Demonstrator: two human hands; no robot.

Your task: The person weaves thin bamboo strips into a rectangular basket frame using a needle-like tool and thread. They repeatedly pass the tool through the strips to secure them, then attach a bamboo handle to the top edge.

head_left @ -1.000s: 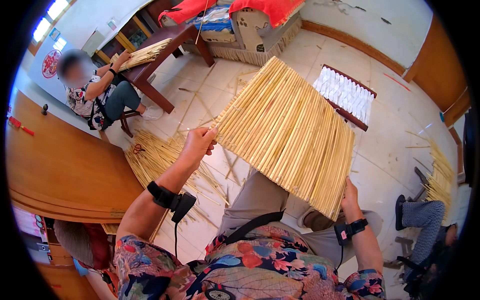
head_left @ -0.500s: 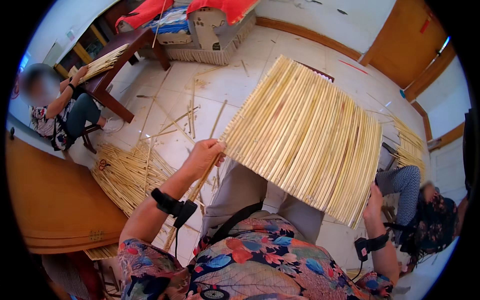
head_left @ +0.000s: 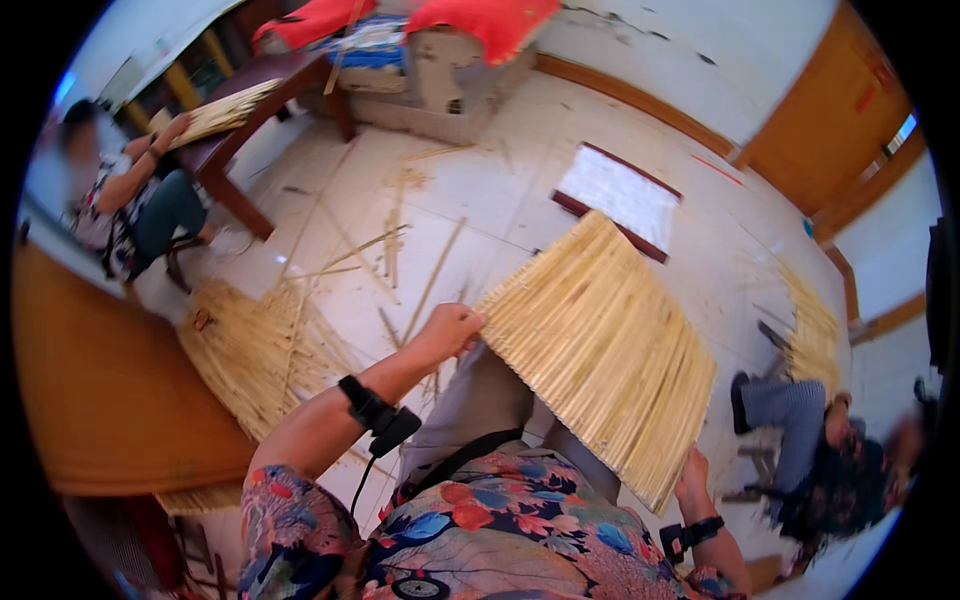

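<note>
A woven mat of pale yellow straw stalks (head_left: pixel 600 345) is held up in front of me, tilted, stalks running from upper left to lower right. My left hand (head_left: pixel 452 328) grips its left edge, with a black band and cable on the wrist. My right hand (head_left: pixel 692 473) holds the mat's lower right corner from below, also wearing a black wrist band. My flowered shirt and grey trousers show beneath the mat.
A heap of loose straw (head_left: pixel 255 350) lies on the tiled floor beside a brown wooden table (head_left: pixel 110 400). A seated person (head_left: pixel 140 195) works straw at a dark table (head_left: pixel 250 95) on the left. Another person (head_left: pixel 810 430) sits low at right. A framed white panel (head_left: pixel 620 195) lies on the floor.
The view has swung, and the mat now sits lower and further right in the picture. Both hands keep their hold on its edges. The seated person at right has come more into view.
</note>
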